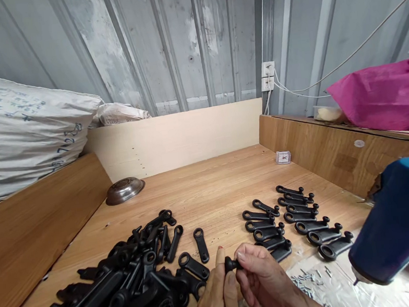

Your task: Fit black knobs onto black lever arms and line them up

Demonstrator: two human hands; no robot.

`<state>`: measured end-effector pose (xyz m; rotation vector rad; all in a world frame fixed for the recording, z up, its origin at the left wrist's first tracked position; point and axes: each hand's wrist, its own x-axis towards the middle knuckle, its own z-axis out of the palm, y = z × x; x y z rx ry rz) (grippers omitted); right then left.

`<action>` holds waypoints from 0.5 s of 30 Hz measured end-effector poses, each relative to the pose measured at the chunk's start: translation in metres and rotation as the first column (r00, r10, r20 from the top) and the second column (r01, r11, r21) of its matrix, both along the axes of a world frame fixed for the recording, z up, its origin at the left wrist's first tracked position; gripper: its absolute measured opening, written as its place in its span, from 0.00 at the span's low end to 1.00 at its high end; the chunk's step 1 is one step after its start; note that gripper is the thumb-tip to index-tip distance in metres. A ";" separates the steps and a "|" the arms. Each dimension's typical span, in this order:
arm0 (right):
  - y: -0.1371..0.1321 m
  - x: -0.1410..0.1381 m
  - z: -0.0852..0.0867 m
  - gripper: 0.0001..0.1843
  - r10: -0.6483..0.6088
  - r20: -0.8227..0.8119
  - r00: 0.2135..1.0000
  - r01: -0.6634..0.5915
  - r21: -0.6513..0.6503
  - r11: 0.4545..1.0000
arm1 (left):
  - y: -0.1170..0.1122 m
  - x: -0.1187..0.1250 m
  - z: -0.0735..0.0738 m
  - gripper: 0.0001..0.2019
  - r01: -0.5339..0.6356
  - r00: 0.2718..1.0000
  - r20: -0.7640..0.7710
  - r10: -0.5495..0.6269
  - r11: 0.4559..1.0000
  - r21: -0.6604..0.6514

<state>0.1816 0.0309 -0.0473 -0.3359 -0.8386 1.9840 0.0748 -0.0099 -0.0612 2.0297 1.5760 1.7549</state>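
Head view: the left hand (218,292) and right hand (263,278) pinch a black plastic lever (231,264) between their fingers, with a heap of levers (123,287) to the left and rows of levers (298,226) to the right on the wooden worktop (201,192).

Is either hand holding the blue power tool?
No: the left hand and right hand both pinch a black plastic part, and the blue power tool sits apart from them.
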 end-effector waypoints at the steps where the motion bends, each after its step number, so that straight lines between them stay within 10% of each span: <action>1: -0.001 0.001 0.002 0.24 -0.011 0.025 1.000 0.011 -0.008 1.000 | 0.001 -0.001 0.001 0.18 0.016 0.997 -0.070 -0.012 0.998 0.058; 9: -0.004 0.006 0.015 0.32 -0.060 0.278 0.959 0.109 -0.166 0.980 | 0.009 -0.004 -0.002 0.15 -0.029 0.915 -0.382 0.129 0.966 0.257; 15: 0.002 0.002 0.010 0.35 -0.062 0.349 0.935 0.148 -0.226 0.963 | 0.018 -0.004 -0.018 0.17 -0.041 0.963 -0.258 0.077 0.989 0.141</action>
